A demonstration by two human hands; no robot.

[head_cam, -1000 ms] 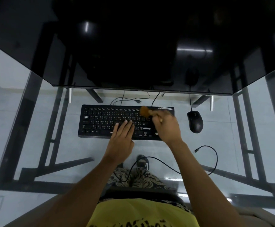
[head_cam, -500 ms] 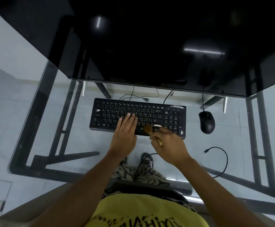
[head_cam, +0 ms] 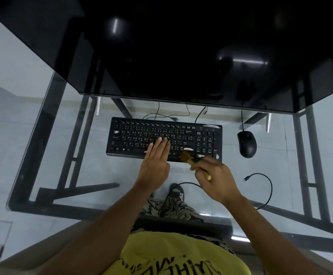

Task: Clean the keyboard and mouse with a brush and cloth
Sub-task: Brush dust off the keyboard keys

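Bristles of the brush [head_cam: 185, 156], pinched in my right hand [head_cam: 216, 178], touch the keyboard's [head_cam: 137, 133] near edge just beyond my knuckles. My left hand [head_cam: 155, 162] lies flat with fingers together on the keys beside it, gripping nothing. I judge a hard sweep could flick dust onto the glass surface [head_cam: 86, 169] or shove the board if that hand lifts. Black, white-lettered keys. The mouse [head_cam: 247, 143] sits farther right, untouched.

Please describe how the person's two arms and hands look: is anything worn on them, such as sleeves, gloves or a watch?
Both forearms are bare up to the frame edge: no sleeves show. The left hand and right hand wear no gloves, and no watch, ring or bracelet is visible. The fingers are bare, with short nails.
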